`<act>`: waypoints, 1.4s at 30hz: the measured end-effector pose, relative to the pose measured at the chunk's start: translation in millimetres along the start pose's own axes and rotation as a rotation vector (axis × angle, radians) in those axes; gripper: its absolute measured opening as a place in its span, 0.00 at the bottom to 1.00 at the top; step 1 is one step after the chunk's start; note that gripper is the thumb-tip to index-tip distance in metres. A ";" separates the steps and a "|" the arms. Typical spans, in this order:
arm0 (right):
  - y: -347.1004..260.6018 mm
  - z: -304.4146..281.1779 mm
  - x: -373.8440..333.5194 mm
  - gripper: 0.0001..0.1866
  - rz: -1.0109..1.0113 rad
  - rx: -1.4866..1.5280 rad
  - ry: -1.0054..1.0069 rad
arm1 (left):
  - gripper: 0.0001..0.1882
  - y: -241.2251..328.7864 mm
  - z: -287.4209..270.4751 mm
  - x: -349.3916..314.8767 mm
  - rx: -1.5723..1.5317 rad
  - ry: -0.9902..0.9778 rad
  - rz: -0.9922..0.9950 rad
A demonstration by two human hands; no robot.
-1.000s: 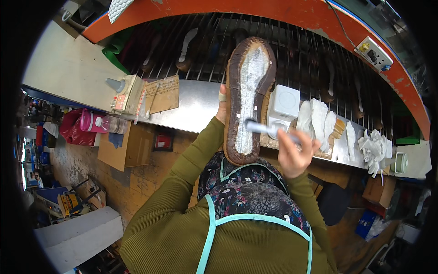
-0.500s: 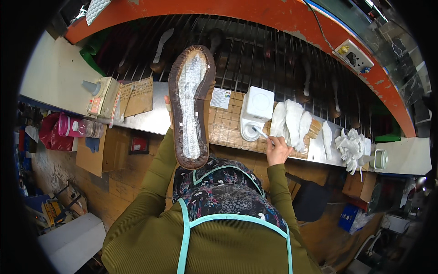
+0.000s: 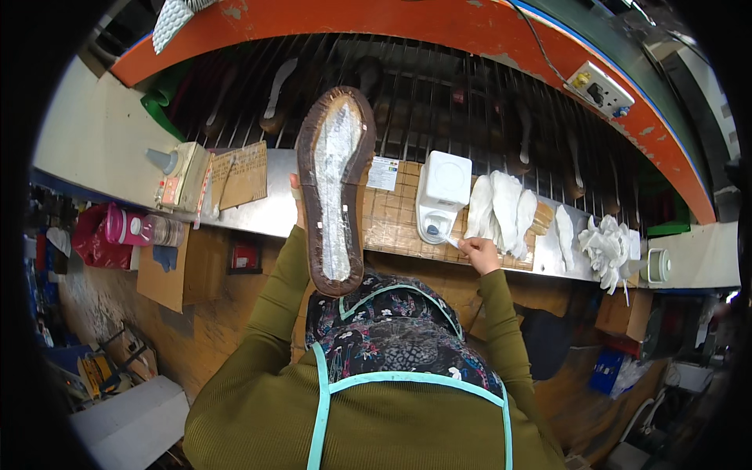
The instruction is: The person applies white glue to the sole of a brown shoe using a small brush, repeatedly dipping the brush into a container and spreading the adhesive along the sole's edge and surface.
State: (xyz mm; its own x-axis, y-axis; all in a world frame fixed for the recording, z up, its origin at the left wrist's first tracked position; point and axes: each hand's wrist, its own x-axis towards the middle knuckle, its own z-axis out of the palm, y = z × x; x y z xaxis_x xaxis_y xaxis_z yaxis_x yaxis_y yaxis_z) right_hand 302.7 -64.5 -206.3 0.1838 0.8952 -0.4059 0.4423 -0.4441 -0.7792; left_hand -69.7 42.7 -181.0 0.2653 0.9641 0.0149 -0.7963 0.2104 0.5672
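My left hand (image 3: pixel 296 188), mostly hidden behind it, holds up a brown leather shoe (image 3: pixel 316 196) with its underside facing me. Leather edges are gathered around a whitish strip down its middle. The fingers of my right hand (image 3: pixel 481 255) pinch the end of a slim white-handled brush (image 3: pixel 452 241). The brush points into the round cup at the foot of a white plastic dispenser pot (image 3: pixel 446 180); its tip is hard to make out. Right of the pot lie several white gloves (image 3: pixel 505 207), close above my right hand.
Cardboard under a wire grid (image 3: pixel 398 211) covers part of the metal bench. Dark bars form a rack (image 3: pixel 439 86) behind, with brown shoes below. At left stand a beige box (image 3: pixel 186 180) and cardboard piece (image 3: pixel 241 176); a white cloth bundle (image 3: pixel 605 254) hangs at right.
My right hand has shifted slightly right, and the brush handle lies lower across the cup's rim. The shoe stays raised in my left hand. The whole view has moved a little.
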 end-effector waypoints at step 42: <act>-259.7 -20.6 -30.1 0.06 -1.106 -0.534 0.960 | 0.56 -30.9 58.4 14.7 -0.078 -0.226 -0.219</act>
State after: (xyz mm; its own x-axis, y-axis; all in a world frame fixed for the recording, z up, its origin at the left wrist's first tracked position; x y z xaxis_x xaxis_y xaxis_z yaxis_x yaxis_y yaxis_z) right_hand 200.5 24.7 18.1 -0.0523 0.5358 0.8427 0.9430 0.3043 -0.1350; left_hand -9.5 40.9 -150.3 0.5420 0.8359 0.0871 -0.7440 0.4290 0.5122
